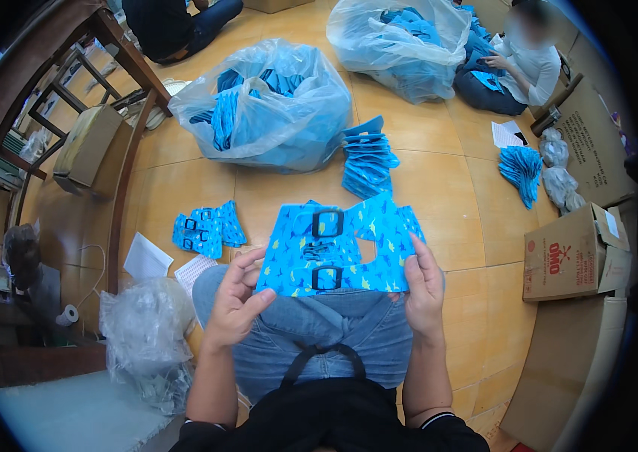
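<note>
Tan tiles cover the floor (477, 324), with a wood frame (120, 44) at the left and a carton (560, 256) at the right. Beyond the lap (319, 324) stand 2 clear bags filled with blue goods, a left bag (300, 139) and a right bag (402, 71). 1 person (541, 75) sits beside the right bag with blue material in hand; another (155, 30) sits at the upper left.

A blue printed piece (274, 260) with 2 black buckles (339, 223) is held up over the near edge of the lap. The left hand (232, 301) pinches its left edge between thumb and fingers; the fingers of the right hand (426, 294) pinch its right edge.

Beyond it, a blue stack (368, 162) lies near the left bag. A small pile (202, 232) of similar pieces lies to the left, near a white sheet (147, 258).
</note>
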The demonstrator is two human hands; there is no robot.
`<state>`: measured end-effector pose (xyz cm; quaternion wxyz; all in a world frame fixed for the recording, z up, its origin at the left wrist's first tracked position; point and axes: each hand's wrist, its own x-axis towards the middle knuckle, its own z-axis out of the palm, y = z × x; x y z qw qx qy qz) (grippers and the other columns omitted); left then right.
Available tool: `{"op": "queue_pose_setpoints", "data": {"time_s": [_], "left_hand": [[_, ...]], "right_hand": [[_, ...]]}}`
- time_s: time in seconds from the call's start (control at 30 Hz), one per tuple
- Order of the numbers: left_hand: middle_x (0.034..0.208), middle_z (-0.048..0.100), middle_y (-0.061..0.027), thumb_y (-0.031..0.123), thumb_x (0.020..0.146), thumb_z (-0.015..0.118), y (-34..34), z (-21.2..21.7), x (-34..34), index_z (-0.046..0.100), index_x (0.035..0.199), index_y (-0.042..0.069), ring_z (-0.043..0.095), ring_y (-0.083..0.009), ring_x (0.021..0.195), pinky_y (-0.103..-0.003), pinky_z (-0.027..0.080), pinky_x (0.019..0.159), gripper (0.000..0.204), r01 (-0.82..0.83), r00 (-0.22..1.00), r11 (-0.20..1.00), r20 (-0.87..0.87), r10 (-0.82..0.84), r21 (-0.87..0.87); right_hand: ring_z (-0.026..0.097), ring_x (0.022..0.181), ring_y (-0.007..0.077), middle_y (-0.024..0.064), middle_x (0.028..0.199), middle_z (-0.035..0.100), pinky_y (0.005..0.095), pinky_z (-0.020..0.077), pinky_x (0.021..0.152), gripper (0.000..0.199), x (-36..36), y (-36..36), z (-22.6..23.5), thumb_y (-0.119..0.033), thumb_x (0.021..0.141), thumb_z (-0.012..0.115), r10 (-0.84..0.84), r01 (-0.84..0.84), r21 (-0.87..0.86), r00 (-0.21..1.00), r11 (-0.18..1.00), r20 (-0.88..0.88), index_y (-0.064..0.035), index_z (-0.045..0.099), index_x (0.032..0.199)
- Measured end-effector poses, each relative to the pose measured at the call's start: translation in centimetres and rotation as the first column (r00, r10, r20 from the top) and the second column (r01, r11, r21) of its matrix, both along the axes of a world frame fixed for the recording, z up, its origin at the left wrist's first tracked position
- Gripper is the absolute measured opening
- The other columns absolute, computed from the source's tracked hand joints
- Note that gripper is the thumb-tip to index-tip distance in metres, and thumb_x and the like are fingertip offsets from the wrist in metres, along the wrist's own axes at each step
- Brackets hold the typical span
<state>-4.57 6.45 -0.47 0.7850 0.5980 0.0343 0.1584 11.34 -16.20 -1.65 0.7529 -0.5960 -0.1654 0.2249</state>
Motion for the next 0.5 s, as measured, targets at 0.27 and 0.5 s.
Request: {"op": "queue_pose_setpoints", "data": {"time_s": [0.27, 0.5], "left_hand": [[0.106, 0.064, -0.0077, 0.005, 0.081, 0.073, 0.9, 0.8, 1.0, 0.048, 0.126, 0.0, 0.06, -0.0136, 0.096, -0.029, 0.044, 0.087, 0.051, -0.154, 0.976, 0.974, -0.127, 0.176, 0.164], [0.099, 0.065, -0.0074, 0.003, 0.085, 0.068, 0.4, 0.9, 0.8, 0.057, 0.112, 0.0, 0.062, -0.0117, 0.088, -0.025, 0.048, 0.077, 0.03, 0.052, 0.991, 0.975, -0.131, -0.024, 0.216]], "right_hand": [[0.056, 0.072, 0.0042, 0.0033, 0.099, 0.059, 0.018, 0.0437, 0.055, 0.044, -0.8, -0.5, -0.3, -0.019, 0.097, 0.054, 0.277, -0.282, -0.084, 0.958, 0.956, -0.074, -0.0015, 0.043, 0.136], [0.054, 0.086, 0.0052, 0.0041, 0.108, 0.058, 0.0221, 0.0444, 0.074, 0.041, 0.6, 0.3, 0.0, -0.017, 0.092, 0.063, 0.409, -0.408, -0.073, 0.913, 0.91, -0.001, -0.0014, 0.049, 0.128]]}}
